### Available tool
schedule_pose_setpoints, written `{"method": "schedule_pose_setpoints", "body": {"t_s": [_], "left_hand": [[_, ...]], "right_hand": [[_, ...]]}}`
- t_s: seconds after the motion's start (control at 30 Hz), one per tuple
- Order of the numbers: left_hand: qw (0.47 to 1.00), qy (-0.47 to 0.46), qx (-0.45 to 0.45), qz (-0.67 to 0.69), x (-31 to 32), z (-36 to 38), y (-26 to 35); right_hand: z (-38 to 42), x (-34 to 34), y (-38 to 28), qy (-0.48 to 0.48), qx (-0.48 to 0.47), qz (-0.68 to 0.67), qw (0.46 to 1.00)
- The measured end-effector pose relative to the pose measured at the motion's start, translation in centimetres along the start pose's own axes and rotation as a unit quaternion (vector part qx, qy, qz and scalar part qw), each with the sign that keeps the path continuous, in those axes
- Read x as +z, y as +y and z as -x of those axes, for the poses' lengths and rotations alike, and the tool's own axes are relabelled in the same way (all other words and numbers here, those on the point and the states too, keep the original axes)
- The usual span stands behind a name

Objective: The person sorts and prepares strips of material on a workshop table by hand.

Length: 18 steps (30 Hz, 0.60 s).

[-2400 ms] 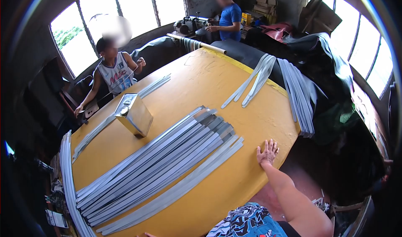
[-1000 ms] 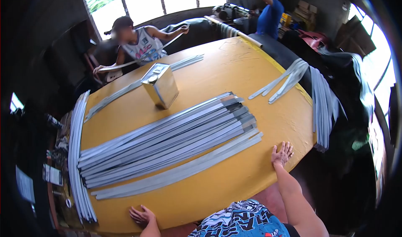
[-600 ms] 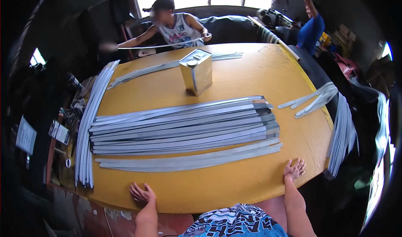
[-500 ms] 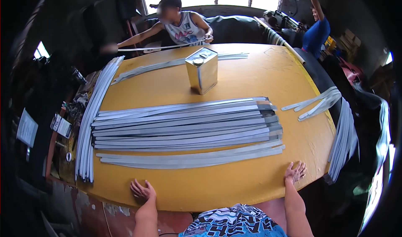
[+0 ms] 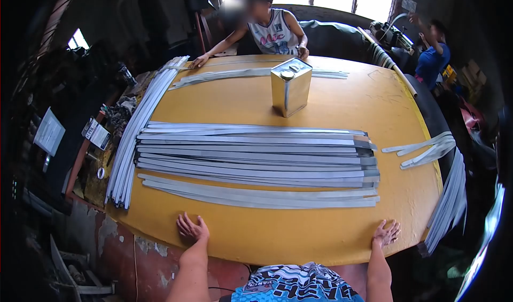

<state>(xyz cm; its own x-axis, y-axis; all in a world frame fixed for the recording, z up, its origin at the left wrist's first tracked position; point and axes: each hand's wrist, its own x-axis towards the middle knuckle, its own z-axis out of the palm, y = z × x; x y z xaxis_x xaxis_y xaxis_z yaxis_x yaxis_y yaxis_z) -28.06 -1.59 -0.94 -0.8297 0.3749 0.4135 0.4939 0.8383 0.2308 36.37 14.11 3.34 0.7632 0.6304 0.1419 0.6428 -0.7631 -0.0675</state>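
Observation:
My left hand lies on the near edge of the yellow-covered table, fingers spread and holding nothing. Toward the right corner, my right hand also rests with its fingers apart on the same surface. Between and beyond my hands runs a small group of grey strips, touched by neither hand. Behind it lies a wide bundle of long pale grey strips, with darker ends at the right. A gold metal can stands upright farther back.
More strips hang over the left edge and right edge. Looped strips lie near the right side. Across the table a person in a white jersey leans over; another in blue stands at the back right.
My view has shifted, so the table appears farther right. The person opposite has lowered a stretched strip to the table's far edge. My hands stay on the table.

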Motion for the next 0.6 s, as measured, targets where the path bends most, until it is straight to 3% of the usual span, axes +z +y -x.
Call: {"method": "schedule_pose_setpoints", "body": {"t_s": [0.6], "left_hand": [[0.999,-0.010,0.012,-0.037,0.3,-0.4,-0.6]], "right_hand": [[0.3,-0.9,-0.1,0.007,0.001,-0.065,0.998]]}}
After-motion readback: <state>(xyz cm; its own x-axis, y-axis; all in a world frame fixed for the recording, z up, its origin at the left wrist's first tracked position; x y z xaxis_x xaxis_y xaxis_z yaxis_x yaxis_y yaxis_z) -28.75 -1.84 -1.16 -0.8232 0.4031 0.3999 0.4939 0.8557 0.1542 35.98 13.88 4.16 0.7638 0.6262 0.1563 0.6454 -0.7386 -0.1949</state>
